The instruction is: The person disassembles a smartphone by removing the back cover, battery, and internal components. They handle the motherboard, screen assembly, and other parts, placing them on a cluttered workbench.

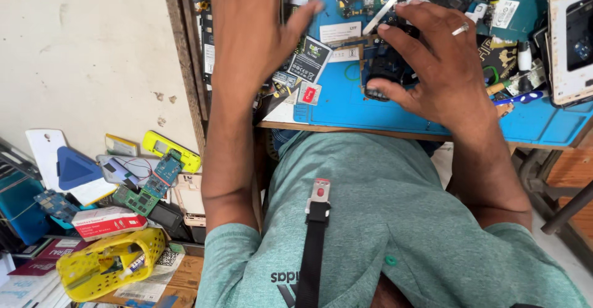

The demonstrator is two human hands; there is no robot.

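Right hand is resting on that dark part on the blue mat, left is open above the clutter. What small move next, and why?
Probably close the right hand on the dark part: its fingertips already rest on it on the blue mat. The left hand hovers open, holding nothing, free to steady it.

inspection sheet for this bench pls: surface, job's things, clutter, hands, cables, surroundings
Surface: blue work mat on a wooden bench, crowded with parts.
Job's things: small black phone part under the right hand's fingers; black battery beside the left hand's thumb.
Clutter: white phone frame at the mat's right edge, white stick tool, a small red-marked tag, loose boards and labels.
Hands: left hand open, spread flat above the bench; right hand resting on the black part, ring on one finger, grip unclear.
Cables: nothing seen clearly.
Surroundings: lower shelf at left with yellow basket, green circuit boards, yellow phone shell, red and white box.
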